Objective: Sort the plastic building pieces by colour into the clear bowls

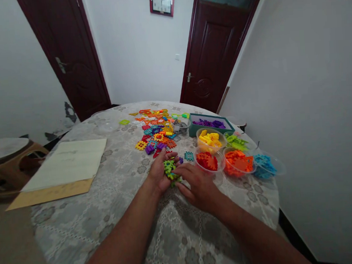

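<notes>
head view: left hand [160,172], loosely curled, holds green pieces [169,167] over the surface [118,220]; right hand [203,188], half-bent, seems to touch them, grip unclear; separating one would need a light pinch.

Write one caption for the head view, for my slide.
Two hands hold green plastic pieces above a patterned tablecloth, beside bowls of colour-sorted pieces.

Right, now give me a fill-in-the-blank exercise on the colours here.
1. The left hand holds pieces coloured mostly ____.
2. The pieces inside the rectangular box are coloured ____.
3. Of the pieces in round bowls, those farthest right are coloured ____.
Missing words: green; purple; blue.
</notes>
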A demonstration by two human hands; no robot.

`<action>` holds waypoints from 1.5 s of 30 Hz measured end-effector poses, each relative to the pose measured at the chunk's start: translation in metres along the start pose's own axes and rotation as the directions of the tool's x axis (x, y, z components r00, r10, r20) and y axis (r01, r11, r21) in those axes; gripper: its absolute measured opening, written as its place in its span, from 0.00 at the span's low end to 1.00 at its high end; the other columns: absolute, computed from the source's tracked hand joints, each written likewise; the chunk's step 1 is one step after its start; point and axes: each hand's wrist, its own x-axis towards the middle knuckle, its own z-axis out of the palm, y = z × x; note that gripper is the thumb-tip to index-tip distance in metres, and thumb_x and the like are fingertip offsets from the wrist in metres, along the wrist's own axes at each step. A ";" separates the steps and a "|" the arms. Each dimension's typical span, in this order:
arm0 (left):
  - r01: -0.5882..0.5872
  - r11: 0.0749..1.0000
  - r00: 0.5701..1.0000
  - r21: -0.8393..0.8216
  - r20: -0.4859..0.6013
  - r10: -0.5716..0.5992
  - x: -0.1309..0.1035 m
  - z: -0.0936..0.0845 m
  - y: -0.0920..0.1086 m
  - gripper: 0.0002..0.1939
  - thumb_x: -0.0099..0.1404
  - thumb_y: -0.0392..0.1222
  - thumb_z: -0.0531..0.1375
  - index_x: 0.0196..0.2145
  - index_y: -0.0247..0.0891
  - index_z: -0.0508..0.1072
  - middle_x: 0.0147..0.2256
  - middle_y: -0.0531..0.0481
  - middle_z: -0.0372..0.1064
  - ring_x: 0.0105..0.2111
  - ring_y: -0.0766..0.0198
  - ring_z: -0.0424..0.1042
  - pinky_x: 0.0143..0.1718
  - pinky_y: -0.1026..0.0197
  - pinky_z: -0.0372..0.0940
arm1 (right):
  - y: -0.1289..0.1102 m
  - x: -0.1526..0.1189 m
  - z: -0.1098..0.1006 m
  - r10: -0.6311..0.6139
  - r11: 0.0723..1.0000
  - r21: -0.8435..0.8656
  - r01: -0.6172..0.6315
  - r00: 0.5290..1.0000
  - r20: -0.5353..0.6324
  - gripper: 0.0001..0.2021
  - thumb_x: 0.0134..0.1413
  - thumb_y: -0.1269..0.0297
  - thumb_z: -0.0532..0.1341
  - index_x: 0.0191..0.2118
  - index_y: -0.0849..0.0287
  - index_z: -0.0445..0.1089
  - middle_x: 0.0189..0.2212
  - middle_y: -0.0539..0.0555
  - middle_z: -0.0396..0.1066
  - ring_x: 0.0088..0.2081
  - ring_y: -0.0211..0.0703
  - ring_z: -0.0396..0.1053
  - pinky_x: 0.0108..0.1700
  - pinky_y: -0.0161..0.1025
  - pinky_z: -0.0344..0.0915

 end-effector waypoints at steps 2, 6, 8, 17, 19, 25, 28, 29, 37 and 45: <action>-0.015 1.000 1.000 0.003 -0.008 0.015 0.001 0.000 -0.001 0.24 0.79 0.55 0.54 0.36 0.32 0.76 0.27 0.45 0.73 0.23 0.64 0.73 0.26 0.64 0.70 | 0.002 0.004 0.012 0.001 0.999 -0.051 -0.001 1.000 -0.005 0.14 0.69 0.68 0.62 0.57 0.55 0.73 0.54 0.62 0.75 0.56 0.54 0.74 0.59 0.51 0.72; -0.014 1.000 1.000 -0.011 0.008 0.014 -0.003 0.002 0.000 0.23 0.78 0.53 0.55 0.34 0.32 0.75 0.26 0.46 0.72 0.22 0.64 0.72 0.25 0.63 0.70 | 0.013 0.008 0.020 -0.001 0.998 -0.066 -0.006 0.995 -0.098 0.11 0.71 0.69 0.60 0.54 0.56 0.74 0.48 0.60 0.77 0.50 0.53 0.75 0.53 0.49 0.74; -0.013 1.000 1.000 -0.017 0.003 0.013 -0.005 0.004 0.000 0.20 0.77 0.50 0.58 0.33 0.32 0.75 0.26 0.47 0.72 0.23 0.64 0.73 0.25 0.63 0.71 | 0.017 0.008 0.019 0.015 1.000 -0.018 -0.018 0.985 -0.173 0.11 0.71 0.69 0.59 0.54 0.56 0.74 0.47 0.59 0.78 0.48 0.51 0.75 0.52 0.48 0.74; 0.010 1.000 0.999 0.030 -0.048 -0.009 -0.007 0.007 -0.002 0.12 0.76 0.43 0.60 0.35 0.34 0.74 0.29 0.46 0.74 0.26 0.61 0.76 0.28 0.55 0.78 | 0.017 0.004 0.002 0.357 0.917 0.291 -0.272 0.883 -0.303 0.11 0.69 0.61 0.61 0.50 0.56 0.78 0.39 0.54 0.80 0.38 0.45 0.77 0.43 0.42 0.73; -0.009 1.000 0.998 0.020 -0.063 0.010 -0.006 0.007 -0.001 0.11 0.75 0.43 0.61 0.35 0.34 0.74 0.29 0.47 0.74 0.27 0.61 0.77 0.33 0.50 0.81 | 0.030 0.004 -0.018 0.429 0.889 0.315 -0.331 0.841 -0.328 0.14 0.68 0.56 0.62 0.52 0.56 0.78 0.38 0.53 0.80 0.36 0.45 0.76 0.41 0.40 0.71; -0.023 0.999 0.995 0.033 -0.094 0.026 -0.006 0.008 0.000 0.12 0.74 0.46 0.64 0.36 0.34 0.74 0.30 0.49 0.73 0.27 0.64 0.75 0.36 0.48 0.81 | 0.115 0.008 -0.115 0.419 0.846 0.017 -0.533 0.644 -0.640 0.18 0.64 0.55 0.62 0.53 0.59 0.78 0.41 0.58 0.82 0.39 0.49 0.77 0.45 0.43 0.70; -0.011 0.999 0.996 0.032 -0.093 0.014 -0.008 0.010 0.001 0.11 0.73 0.45 0.64 0.36 0.34 0.75 0.30 0.49 0.72 0.25 0.65 0.72 0.34 0.51 0.80 | 0.162 0.014 -0.152 0.462 0.670 -0.154 -0.726 0.571 -0.679 0.19 0.62 0.60 0.60 0.54 0.61 0.79 0.43 0.62 0.83 0.43 0.52 0.78 0.49 0.44 0.70; -0.008 1.000 0.996 0.029 -0.087 0.011 -0.010 0.010 0.002 0.10 0.72 0.43 0.63 0.36 0.33 0.75 0.30 0.49 0.71 0.25 0.65 0.72 0.33 0.51 0.80 | 0.176 0.017 -0.159 0.491 0.614 -0.184 -0.767 0.555 -0.671 0.20 0.62 0.62 0.60 0.54 0.62 0.79 0.44 0.63 0.83 0.44 0.53 0.78 0.50 0.44 0.69; -0.033 0.999 0.997 -0.007 0.067 0.033 -0.015 0.004 0.006 0.12 0.57 0.33 0.59 0.39 0.32 0.77 0.30 0.45 0.71 0.27 0.59 0.72 0.35 0.45 0.79 | 0.209 0.019 -0.161 0.567 0.556 -0.236 -0.797 0.571 -0.594 0.17 0.60 0.66 0.59 0.48 0.63 0.82 0.44 0.64 0.83 0.47 0.53 0.79 0.55 0.44 0.68; -0.045 0.998 0.996 0.037 0.074 0.042 -0.012 0.005 0.000 0.10 0.65 0.32 0.61 0.43 0.30 0.79 0.34 0.43 0.74 0.31 0.57 0.77 0.37 0.46 0.80 | 0.115 0.009 -0.105 0.419 0.845 -0.087 -0.527 0.755 -0.504 0.17 0.67 0.58 0.57 0.49 0.57 0.81 0.46 0.57 0.83 0.45 0.50 0.79 0.51 0.44 0.71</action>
